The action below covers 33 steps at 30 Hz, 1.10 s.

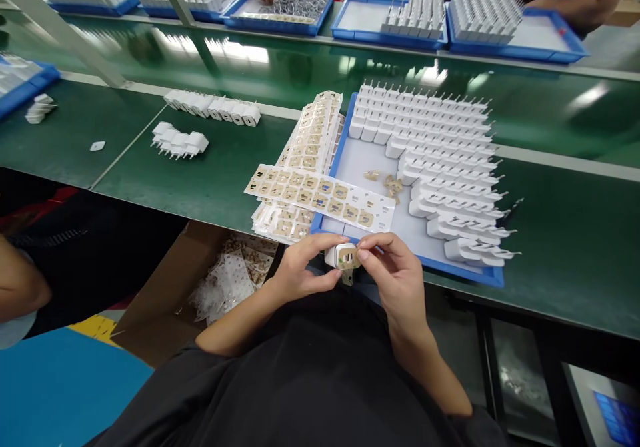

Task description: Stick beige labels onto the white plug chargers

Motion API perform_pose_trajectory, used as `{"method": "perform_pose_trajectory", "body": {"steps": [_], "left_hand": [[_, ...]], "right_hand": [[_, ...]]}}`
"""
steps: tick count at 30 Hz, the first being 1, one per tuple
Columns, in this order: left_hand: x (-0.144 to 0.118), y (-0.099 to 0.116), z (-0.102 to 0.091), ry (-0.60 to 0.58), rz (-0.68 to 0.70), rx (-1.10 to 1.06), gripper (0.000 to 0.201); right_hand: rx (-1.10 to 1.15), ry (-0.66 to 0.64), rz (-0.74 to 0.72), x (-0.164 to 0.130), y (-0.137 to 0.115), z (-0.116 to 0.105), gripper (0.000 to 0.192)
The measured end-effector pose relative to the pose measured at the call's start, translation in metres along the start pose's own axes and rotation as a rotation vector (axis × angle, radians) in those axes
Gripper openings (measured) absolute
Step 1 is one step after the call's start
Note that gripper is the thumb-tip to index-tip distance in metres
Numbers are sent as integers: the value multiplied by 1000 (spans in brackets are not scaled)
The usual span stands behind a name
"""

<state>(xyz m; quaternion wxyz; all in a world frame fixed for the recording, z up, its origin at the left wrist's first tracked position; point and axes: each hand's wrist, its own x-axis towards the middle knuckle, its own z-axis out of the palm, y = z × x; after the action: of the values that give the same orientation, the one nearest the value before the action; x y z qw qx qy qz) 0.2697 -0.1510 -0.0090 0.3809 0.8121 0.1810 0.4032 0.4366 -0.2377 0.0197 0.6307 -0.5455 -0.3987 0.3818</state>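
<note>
My left hand [304, 270] is closed on a white charger plug [331, 256], thumb and fingers at its sides. Against the charger's end face lies a tan sticker [349, 258] with small cut-outs, its right edge pinched by my right hand [399, 275]. A small tan flap hangs just below; whether it joins the sticker I cannot tell. Just beyond my hands, a white sheet of tan stickers [314, 192] overlaps a stack of similar sheets [313, 130] and the rim of a blue tray [493, 276]. Rows of white chargers [435, 140] fill much of that tray, near loose tan scraps [393, 185].
Two groups of white chargers [180, 140] lie on the green bench [225, 187] to the left. A cardboard box [155, 294] with scrap sheets stands below the bench edge. Across a green belt [300, 57], other people's hands are near blue trays [280, 27].
</note>
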Motion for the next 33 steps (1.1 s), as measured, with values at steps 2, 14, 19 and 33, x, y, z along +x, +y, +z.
{"method": "perform_pose_trajectory", "body": {"steps": [2, 14, 19, 33], "left_hand": [[1, 0, 0, 9, 28, 8, 47], [2, 0, 1, 23, 70, -12, 48], [-2, -4, -1, 43, -76, -67, 43], [12, 2, 28, 268, -537, -506, 35]], "right_hand": [[-2, -1, 6, 0, -1, 1, 3], [2, -10, -15, -3, -2, 2, 5], [87, 131, -189, -3, -5, 0, 8], [439, 34, 32, -3, 11, 13, 6]]}}
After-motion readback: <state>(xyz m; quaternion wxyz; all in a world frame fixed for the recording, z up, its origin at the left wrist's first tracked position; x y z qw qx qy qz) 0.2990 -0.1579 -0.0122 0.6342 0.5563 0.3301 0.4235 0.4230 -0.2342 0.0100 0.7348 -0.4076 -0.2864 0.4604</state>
